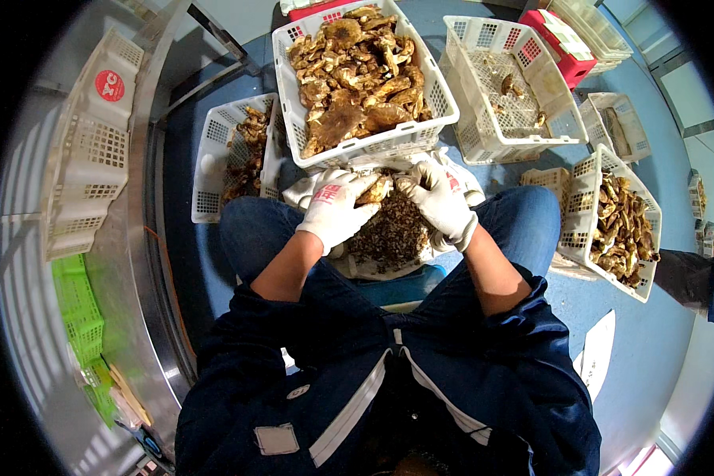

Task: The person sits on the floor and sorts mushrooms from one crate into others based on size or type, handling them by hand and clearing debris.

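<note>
My left hand (335,211), in a white glove with red print, is closed around a brown mushroom (378,189). My right hand (443,205), gloved the same way, is closed beside it, fingertips pinched near the mushroom's right end. Whatever lies between those fingertips is too small to make out. Beneath both hands, between my knees, dark crumbly trimmings (390,234) are heaped on a white cloth or sack. Just beyond stands a white crate (444,105) piled with large brown mushrooms (365,71).
Left of it, a smaller white basket (208,186) holds darker pieces. A white crate (496,151) with a few scraps stands at right. Farther right, a tilted basket (585,208) is full of mushrooms. A metal table (139,238) carrying crates runs along my left. Another person's leg shows at far right.
</note>
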A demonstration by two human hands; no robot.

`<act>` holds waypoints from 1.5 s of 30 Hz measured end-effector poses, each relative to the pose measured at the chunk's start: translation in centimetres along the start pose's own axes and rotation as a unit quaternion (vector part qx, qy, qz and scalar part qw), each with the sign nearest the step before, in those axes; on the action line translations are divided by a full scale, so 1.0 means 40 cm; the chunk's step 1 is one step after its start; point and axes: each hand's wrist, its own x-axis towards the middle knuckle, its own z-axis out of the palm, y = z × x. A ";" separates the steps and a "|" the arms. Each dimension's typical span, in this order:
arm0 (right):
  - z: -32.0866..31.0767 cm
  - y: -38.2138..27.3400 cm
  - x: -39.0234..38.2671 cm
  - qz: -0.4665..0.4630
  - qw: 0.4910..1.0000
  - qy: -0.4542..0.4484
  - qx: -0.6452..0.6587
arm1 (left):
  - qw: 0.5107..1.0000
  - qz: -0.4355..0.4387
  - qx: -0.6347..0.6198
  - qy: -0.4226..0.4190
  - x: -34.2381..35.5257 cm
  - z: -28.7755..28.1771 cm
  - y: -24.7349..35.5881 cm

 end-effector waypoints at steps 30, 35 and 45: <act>0.020 0.058 -0.007 -0.013 0.996 -0.052 -0.074 | 0.975 0.122 0.184 -0.003 -0.008 0.038 -0.001; -0.011 0.020 0.000 0.047 0.997 -0.067 0.012 | 0.998 0.048 0.038 -0.029 -0.010 0.040 -0.019; 0.017 0.058 -0.007 -0.009 1.000 -0.003 -0.026 | 0.996 -0.021 -0.059 -0.060 -0.012 0.022 -0.003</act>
